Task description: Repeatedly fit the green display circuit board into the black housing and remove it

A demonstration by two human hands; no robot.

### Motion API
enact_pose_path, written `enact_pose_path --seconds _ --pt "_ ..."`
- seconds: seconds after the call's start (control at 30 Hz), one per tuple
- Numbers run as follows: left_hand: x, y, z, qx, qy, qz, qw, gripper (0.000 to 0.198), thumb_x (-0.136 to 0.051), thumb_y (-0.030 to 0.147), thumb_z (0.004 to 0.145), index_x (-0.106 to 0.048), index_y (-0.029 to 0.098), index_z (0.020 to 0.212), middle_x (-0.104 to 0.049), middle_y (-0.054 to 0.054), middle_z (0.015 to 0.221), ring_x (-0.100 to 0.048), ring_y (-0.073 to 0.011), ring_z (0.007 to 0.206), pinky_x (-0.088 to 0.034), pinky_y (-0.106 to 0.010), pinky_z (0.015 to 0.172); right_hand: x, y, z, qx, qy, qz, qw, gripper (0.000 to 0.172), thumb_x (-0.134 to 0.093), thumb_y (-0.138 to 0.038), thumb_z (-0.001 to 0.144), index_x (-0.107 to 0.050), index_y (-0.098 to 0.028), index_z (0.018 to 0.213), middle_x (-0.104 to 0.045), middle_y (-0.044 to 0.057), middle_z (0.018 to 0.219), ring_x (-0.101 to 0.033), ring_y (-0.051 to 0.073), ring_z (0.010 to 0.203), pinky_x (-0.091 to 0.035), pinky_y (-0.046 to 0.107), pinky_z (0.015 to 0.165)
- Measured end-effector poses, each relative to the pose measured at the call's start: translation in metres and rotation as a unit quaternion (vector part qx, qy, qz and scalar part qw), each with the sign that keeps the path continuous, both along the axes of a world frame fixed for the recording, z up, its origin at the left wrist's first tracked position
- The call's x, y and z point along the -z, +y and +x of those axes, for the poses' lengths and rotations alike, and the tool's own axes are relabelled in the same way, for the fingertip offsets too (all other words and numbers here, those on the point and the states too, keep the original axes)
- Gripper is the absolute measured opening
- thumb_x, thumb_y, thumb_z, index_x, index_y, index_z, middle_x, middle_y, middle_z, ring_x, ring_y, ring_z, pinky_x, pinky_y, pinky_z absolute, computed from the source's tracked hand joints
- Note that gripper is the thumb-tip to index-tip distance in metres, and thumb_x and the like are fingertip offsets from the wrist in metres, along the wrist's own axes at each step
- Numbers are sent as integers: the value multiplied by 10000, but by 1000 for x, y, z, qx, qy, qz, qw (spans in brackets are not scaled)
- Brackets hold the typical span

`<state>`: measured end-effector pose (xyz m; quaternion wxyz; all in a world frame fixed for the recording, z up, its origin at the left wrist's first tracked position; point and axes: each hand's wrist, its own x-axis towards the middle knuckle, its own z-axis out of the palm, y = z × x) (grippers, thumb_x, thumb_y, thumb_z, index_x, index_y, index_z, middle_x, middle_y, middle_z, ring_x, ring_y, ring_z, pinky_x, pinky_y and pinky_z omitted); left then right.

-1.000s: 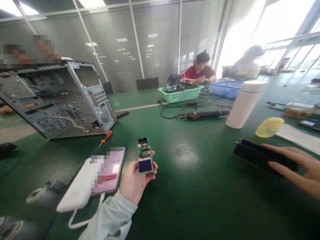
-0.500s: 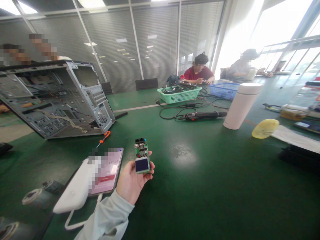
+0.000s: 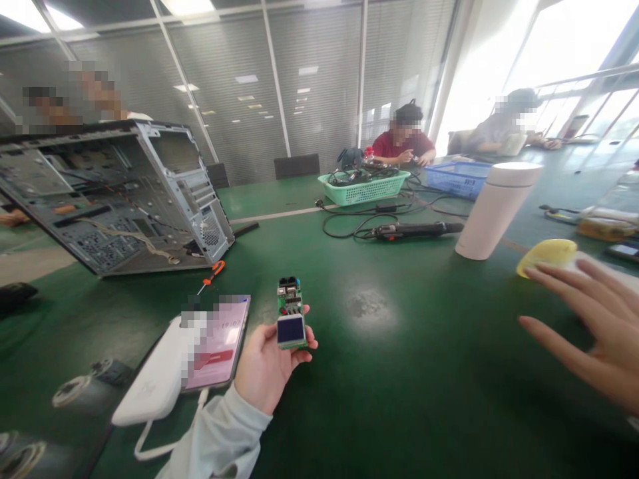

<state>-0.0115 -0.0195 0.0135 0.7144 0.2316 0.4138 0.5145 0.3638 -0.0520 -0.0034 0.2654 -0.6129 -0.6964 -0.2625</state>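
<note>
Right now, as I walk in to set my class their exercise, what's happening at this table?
A person holds a small green circuit board with a dark screen in the left grip, above the green table. The right grip is spread open, with nothing visible in it, near a yellow object; contact is unclear. A phone lies left of the board, and an open computer case stands beyond it.

Green table (image 3: 399,399) carries flask (image 3: 492,216), mint basket (image 3: 369,193), seemingly metal cylinders (image 3: 82,394)
</note>
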Motion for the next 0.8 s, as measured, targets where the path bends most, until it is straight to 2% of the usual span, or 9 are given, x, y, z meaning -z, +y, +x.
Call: enact_pose_path --seconds 0.13,0.27,0.37,0.57,0.8 --pt "4 1 0 -6 16 1 1000 341 -315 230 865 -617 102 960 -663 -99 738 -628 -201 675 -455 -278 549 -16 17 -73 -146 -3 13 989 461 -277 -453 956 -342 -204 1339 -416 95 1293 -296 306 1279 -373 539 962" --pt "10 3 0 -6 26 14 1000 202 -463 250 842 -616 134 905 -676 -83 851 -645 -209 761 -468 -279 563 -20 26 -125 -230 52 -32 971 431 -355 -320 921 -371 -192 1332 -367 71 1336 -236 267 1306 -368 497 1007" --pt "13 3 0 2 37 24 999 190 -574 275 798 -621 155 939 -678 -65 900 -647 -209 799 -474 -273 578 -12 29 -153 -284 90 -81 951 452 -390 -261 885 -386 -183 1330 -353 70 1342 -199 253 1318 -361 479 1032" --pt "14 3 -1 -5 80 41 996 290 -698 317 705 -647 161 943 -688 -67 931 -633 -204 778 -473 -273 575 8 37 -171 -323 166 -144 921 478 -412 -247 878 -354 -195 1350 -386 78 1299 -243 229 1291 -378 456 1036" --pt "18 4 -6 16 94 60 994 345 -664 418 715 -669 144 925 -711 -94 861 -657 -232 724 -455 -290 593 4 40 -170 -330 210 -167 905 466 -407 -223 893 -313 -233 1349 -392 55 1281 -289 207 1250 -391 437 1027"
